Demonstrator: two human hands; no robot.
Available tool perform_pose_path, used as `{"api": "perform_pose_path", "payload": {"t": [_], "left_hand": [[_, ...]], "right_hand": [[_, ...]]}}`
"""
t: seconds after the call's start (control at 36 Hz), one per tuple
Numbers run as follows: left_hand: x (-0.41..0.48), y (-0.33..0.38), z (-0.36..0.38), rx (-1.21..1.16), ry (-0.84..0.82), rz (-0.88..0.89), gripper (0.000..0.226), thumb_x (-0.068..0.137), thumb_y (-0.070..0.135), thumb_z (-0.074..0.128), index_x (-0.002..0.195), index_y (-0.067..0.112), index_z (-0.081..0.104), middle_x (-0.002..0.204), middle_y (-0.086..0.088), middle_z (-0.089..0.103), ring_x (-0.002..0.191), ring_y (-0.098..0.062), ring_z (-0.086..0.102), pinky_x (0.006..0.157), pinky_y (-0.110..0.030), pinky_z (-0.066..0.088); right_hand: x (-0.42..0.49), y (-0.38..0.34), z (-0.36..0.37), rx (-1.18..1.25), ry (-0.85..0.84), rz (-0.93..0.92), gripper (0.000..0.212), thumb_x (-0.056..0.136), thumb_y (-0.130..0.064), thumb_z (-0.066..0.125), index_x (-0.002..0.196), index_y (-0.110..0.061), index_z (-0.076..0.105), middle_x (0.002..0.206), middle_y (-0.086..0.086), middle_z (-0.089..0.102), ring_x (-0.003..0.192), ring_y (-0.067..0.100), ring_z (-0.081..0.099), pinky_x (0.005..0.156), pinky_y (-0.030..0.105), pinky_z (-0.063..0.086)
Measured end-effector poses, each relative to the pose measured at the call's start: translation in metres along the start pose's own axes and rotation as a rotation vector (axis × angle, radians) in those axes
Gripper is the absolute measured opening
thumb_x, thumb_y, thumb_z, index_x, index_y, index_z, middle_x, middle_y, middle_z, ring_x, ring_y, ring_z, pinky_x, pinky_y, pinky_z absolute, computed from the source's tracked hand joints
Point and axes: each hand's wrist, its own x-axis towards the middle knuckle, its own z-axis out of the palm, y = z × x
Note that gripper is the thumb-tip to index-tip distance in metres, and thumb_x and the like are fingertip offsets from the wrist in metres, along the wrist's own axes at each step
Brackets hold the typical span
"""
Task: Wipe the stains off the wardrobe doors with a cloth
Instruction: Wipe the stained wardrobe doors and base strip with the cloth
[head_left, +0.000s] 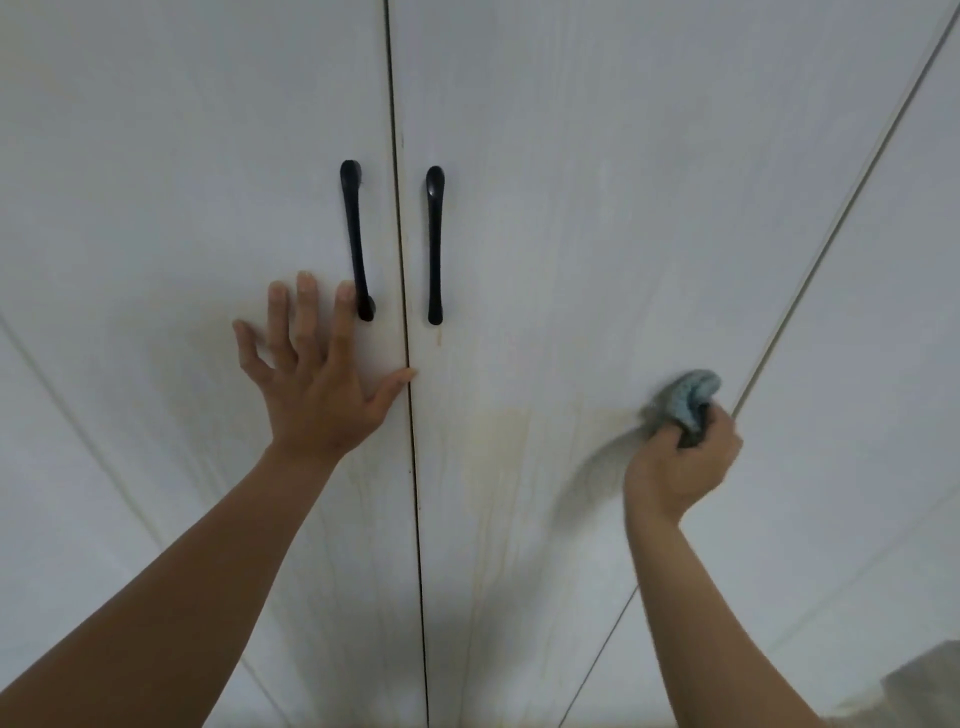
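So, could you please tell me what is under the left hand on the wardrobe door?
The left hand lies flat on the left door, its fingers beside the black handle. Faint yellowish marks show around it; whatever is beneath the palm is covered.

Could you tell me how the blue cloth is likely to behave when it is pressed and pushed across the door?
The blue cloth looks soft and floppy: it is bunched in the right hand, so it probably squashes flat under pressure. It appears light. Its fuzzy surface likely grips the door rather than slipping.
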Motion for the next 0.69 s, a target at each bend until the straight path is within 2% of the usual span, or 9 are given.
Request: {"api": "perform_pose_path", "payload": {"t": [0.06,0.14,0.19,0.25,0.39,0.44,0.53,0.64,0.69], "left_hand": [[0.0,0.001,0.001,0.004,0.005,-0.004,0.11,0.086,0.084,0.052,0.166,0.019,0.014,0.168,-0.016,0.014,0.154,-0.041,0.018,0.112,-0.075,0.024],[0.001,0.002,0.001,0.003,0.017,0.0,0.11,0.085,0.084,0.054,0.166,0.019,0.018,0.167,-0.016,0.018,0.154,-0.041,0.02,0.113,-0.075,0.024],[0.001,0.002,0.0,0.002,0.028,0.001,0.11,0.084,0.085,0.054,0.165,0.019,0.019,0.167,-0.016,0.02,0.153,-0.041,0.022,0.112,-0.075,0.025],[0.001,0.002,-0.001,-0.004,0.027,0.004,0.11,0.084,0.085,0.053,0.165,0.019,0.019,0.167,-0.016,0.019,0.153,-0.041,0.022,0.112,-0.075,0.026],[0.001,0.002,-0.001,-0.013,0.024,0.004,0.111,0.085,0.085,0.052,0.166,0.02,0.013,0.166,-0.016,0.017,0.153,-0.041,0.019,0.111,-0.076,0.025],[0.001,0.002,-0.001,-0.015,0.016,0.007,0.111,0.086,0.085,0.052,0.166,0.02,0.011,0.166,-0.017,0.016,0.153,-0.041,0.018,0.111,-0.077,0.025],[0.001,0.002,-0.001,-0.009,0.017,0.004,0.111,0.086,0.086,0.051,0.166,0.021,0.011,0.166,-0.017,0.016,0.152,-0.041,0.019,0.11,-0.077,0.026],[0.002,0.003,-0.002,-0.018,0.016,0.004,0.111,0.085,0.086,0.052,0.166,0.021,0.012,0.166,-0.016,0.016,0.152,-0.041,0.018,0.11,-0.077,0.026],[0.001,0.002,-0.002,-0.019,0.016,0.002,0.111,0.085,0.085,0.052,0.166,0.021,0.012,0.166,-0.016,0.016,0.153,-0.04,0.018,0.111,-0.077,0.025]], "right_hand": [[-0.032,0.005,0.007,-0.02,-0.098,-0.091,0.037,0.08,0.014,0.047,0.113,0.006,0.063,0.109,0.021,0.051,0.096,0.019,0.049,0.089,0.009,0.038],[-0.059,0.024,0.004,-0.094,-0.332,-0.283,0.042,0.075,0.018,0.046,0.11,0.002,0.064,0.11,0.003,0.041,0.095,0.025,0.047,0.085,0.035,0.047],[-0.055,0.033,-0.006,-0.104,-0.409,-0.341,0.046,0.072,0.019,0.045,0.111,0.005,0.065,0.11,0.006,0.044,0.099,0.019,0.046,0.09,0.031,0.046],[-0.043,0.033,-0.017,-0.084,-0.337,-0.321,0.047,0.071,0.017,0.042,0.111,0.005,0.065,0.108,0.016,0.049,0.1,0.014,0.046,0.091,0.025,0.046],[-0.01,-0.004,-0.008,0.055,-0.074,-0.024,0.038,0.089,0.007,0.04,0.123,0.001,0.055,0.119,0.008,0.045,0.106,0.028,0.053,0.082,0.02,0.053],[-0.014,-0.011,0.003,0.048,-0.064,-0.025,0.038,0.088,0.006,0.043,0.123,0.002,0.057,0.116,0.015,0.05,0.107,0.029,0.053,0.094,0.022,0.05],[-0.042,-0.01,0.016,0.057,-0.122,-0.078,0.043,0.079,0.019,0.041,0.117,0.011,0.06,0.107,0.028,0.051,0.098,0.012,0.045,0.093,0.003,0.034],[-0.075,0.006,0.01,-0.015,-0.368,-0.244,0.045,0.077,0.015,0.041,0.114,0.005,0.064,0.11,0.013,0.046,0.099,0.015,0.045,0.092,0.016,0.043],[-0.069,0.004,0.005,0.055,-0.329,-0.207,0.041,0.079,0.014,0.041,0.112,0.004,0.063,0.111,0.016,0.051,0.1,0.021,0.051,0.091,0.029,0.048]]}}
